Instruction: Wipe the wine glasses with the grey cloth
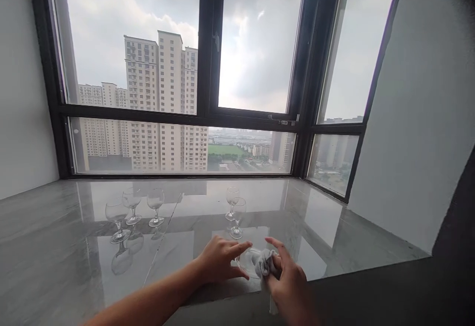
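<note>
A clear stemmed glass (245,262) is tilted on its side near the front edge of the sill, between my two hands. My left hand (221,259) grips its bowl, thumb and fingers curved around it. Bunched in my right hand (291,282) is a grey cloth (264,262), pressed against the glass. The right index finger is stretched out past the cloth. My right palm and the cloth hide part of the glass. Just beyond my hands stand two upright stemmed glasses, a nearer one (238,214) and a farther one (232,201).
Three more stemmed glasses stand upright at the left: a front one (117,214), a back one (132,202) and a right one (156,204). The glossy grey sill (178,247) mirrors them. A dark-framed window (148,111) rises behind, with a white wall (411,118) at the right.
</note>
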`<action>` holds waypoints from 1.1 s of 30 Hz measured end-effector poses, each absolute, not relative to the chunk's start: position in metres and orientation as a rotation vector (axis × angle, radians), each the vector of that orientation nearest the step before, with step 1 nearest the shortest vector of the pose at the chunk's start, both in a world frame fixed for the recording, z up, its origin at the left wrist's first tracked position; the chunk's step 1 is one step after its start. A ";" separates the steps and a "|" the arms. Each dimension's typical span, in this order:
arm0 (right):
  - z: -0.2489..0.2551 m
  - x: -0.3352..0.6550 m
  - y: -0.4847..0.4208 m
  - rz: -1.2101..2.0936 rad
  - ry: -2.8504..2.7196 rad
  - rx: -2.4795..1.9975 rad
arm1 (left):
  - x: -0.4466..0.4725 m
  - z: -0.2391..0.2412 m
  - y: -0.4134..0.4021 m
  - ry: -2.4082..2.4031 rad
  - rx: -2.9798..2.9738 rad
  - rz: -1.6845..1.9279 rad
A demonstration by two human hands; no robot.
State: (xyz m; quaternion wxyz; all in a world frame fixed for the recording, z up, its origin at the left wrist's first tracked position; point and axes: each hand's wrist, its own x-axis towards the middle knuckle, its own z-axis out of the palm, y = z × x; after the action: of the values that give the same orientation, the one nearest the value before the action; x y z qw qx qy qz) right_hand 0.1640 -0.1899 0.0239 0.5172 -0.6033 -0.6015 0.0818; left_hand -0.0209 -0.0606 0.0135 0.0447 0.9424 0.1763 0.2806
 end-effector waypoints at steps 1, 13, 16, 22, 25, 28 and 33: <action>0.024 0.167 -0.190 0.238 -1.469 -1.456 | -0.021 0.013 -0.061 0.520 2.903 0.857; 0.034 0.168 -0.194 0.494 -1.461 -1.440 | -0.017 0.016 -0.066 0.235 3.197 1.143; 0.036 0.169 -0.196 0.635 -1.428 -1.365 | -0.017 0.016 -0.068 0.236 3.200 1.135; 0.038 0.173 -0.195 0.947 -1.384 -1.227 | -0.018 0.017 -0.068 0.214 3.184 1.055; 0.034 0.172 -0.193 1.034 -1.302 -1.126 | -0.018 0.017 -0.067 0.271 3.145 1.021; 0.028 0.171 -0.190 1.082 -1.166 -0.998 | -0.019 0.015 -0.067 0.361 3.038 0.996; 0.025 0.182 -0.187 1.102 -0.967 -0.909 | -0.021 0.011 -0.059 0.614 2.609 1.136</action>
State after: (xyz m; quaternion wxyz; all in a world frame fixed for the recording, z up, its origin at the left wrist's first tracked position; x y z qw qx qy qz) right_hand 0.1824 -0.1874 0.0251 0.6506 -0.4000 -0.4256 0.4854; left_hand -0.0209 -0.0589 0.0111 0.1149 0.8904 0.2094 0.3875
